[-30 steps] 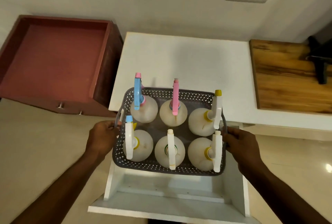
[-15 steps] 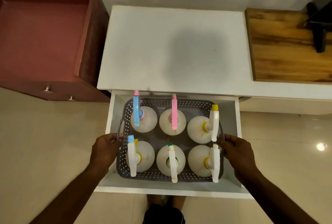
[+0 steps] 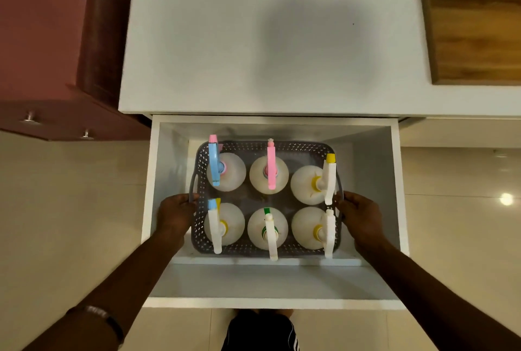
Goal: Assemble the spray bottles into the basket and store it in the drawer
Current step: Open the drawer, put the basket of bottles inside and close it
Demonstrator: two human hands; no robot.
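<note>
Six spray bottles point(image 3: 269, 174) stand upright in two rows inside grey basket point(image 3: 197, 238), basket down inside open white drawer point(image 3: 394, 209) under counter point(image 3: 197, 40). Left hand point(image 3: 176, 214) grips left basket handle, right hand point(image 3: 359, 215) grips right rim.

Looked straight down into an open white drawer point(image 3: 396, 209) under a white countertop point(image 3: 197, 40). Held a grey perforated basket point(image 3: 267, 250) inside it, left hand point(image 3: 176, 214) and right hand point(image 3: 359, 216) gripping opposite side handles. Carried six white spray bottles point(image 3: 267, 174) upright, in two rows of three.
</note>
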